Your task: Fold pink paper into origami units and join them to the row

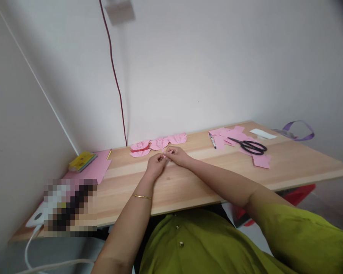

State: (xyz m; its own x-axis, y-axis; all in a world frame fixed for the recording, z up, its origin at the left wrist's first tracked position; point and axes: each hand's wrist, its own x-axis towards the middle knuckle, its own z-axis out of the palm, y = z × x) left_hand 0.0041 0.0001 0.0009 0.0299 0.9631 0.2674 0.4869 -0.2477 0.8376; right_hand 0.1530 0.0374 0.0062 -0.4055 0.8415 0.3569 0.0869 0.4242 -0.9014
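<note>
My left hand (156, 165) and my right hand (177, 156) meet over the middle of the wooden table (188, 186). Their fingers are pinched together around a small piece of pink paper (166, 156), mostly hidden by the fingertips. Just beyond them, near the wall, lie several pink paper pieces with cut or drawn patterns (159, 143), and a red strip (140, 149) crosses the leftmost ones.
Black-handled scissors (253, 147) rest on pink scraps (261, 161) at the right, beside a marker (212, 140) and a white strip (263, 133). At the left are pink sheets (103, 167), a yellow pack (82, 161) and a pencil (109, 154).
</note>
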